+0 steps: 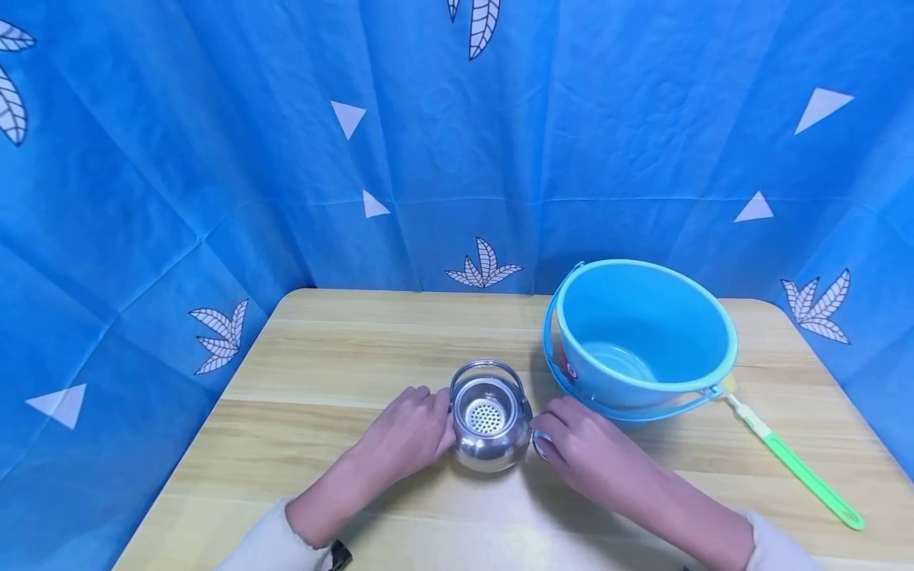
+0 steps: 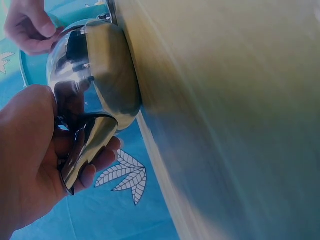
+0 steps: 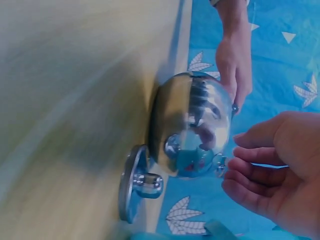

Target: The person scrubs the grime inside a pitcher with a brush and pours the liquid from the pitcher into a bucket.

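A shiny metal teapot (image 1: 493, 450) stands upright and lidless on the wooden table, a perforated strainer (image 1: 486, 415) showing in its mouth. Its hoop handle is raised. My left hand (image 1: 414, 428) holds the pot by its spout (image 2: 90, 147), fingers curled around it in the left wrist view. On the pot's other side is my right hand (image 1: 581, 444), its fingers (image 3: 250, 192) loosely bent beside the handle's joint, with nothing seen between them. The metal lid (image 3: 149, 185) rests on the table, knob up, partly hidden by my right hand in the head view.
A light blue bucket (image 1: 646, 385) stands at the back right, its handle hanging down in front. Beside it lies a brush with a green handle (image 1: 814, 480). A blue patterned curtain (image 1: 428, 143) surrounds the table (image 1: 300, 412) at the back and sides.
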A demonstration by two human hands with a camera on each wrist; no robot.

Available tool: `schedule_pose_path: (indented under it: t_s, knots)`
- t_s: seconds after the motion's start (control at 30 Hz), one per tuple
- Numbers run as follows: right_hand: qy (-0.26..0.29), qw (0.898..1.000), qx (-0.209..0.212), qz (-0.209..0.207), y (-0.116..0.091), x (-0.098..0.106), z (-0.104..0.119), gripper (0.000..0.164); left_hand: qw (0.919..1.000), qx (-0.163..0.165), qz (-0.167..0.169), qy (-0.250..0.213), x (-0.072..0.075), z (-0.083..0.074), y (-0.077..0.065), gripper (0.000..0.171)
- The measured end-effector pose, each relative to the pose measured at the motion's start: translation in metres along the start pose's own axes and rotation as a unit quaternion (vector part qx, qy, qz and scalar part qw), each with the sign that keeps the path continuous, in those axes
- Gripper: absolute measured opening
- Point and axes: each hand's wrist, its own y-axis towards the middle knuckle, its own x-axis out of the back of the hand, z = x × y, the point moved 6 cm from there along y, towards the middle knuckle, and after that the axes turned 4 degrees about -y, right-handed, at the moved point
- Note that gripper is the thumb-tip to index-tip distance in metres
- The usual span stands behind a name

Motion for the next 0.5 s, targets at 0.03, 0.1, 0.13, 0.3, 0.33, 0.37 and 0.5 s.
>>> schedule_pose_path:
  t_s: [0.03, 0.1, 0.13, 0.3, 0.33, 0.37, 0.5]
  knots:
    - [0.003, 1.000, 0.002, -0.003, 0.002, 0.001, 0.001, 0.017, 1.0000, 0.000, 0.000, -0.001, 0.000, 0.000, 0.000, 0.022]
    - [0.008, 1.000, 0.005, -0.008, 0.005, 0.004, 0.001, 0.019, 1.0000, -0.002, -0.003, 0.000, 0.000, 0.000, 0.000, 0.023]
    - [0.010, 1.000, 0.007, -0.013, 0.007, 0.005, 0.002, 0.021, 1.0000, -0.003, -0.004, 0.000, 0.001, 0.000, 0.000, 0.023]
    - [0.013, 0.999, 0.013, -0.033, 0.017, 0.008, 0.002, 0.026, 0.9999, -0.006, -0.009, -0.002, 0.001, 0.000, 0.000, 0.023]
    - [0.012, 0.999, 0.013, -0.034, 0.019, 0.009, 0.002, 0.026, 0.9999, -0.007, -0.010, -0.002, 0.001, 0.000, 0.000, 0.023]
    - [0.011, 0.999, 0.012, -0.034, 0.021, 0.008, 0.002, 0.027, 0.9999, -0.007, -0.010, -0.002, 0.001, 0.000, 0.000, 0.023]
    - [0.012, 1.000, -0.001, -0.015, 0.028, 0.005, 0.002, 0.027, 0.9999, -0.009, -0.012, 0.000, 0.000, 0.000, 0.000, 0.023]
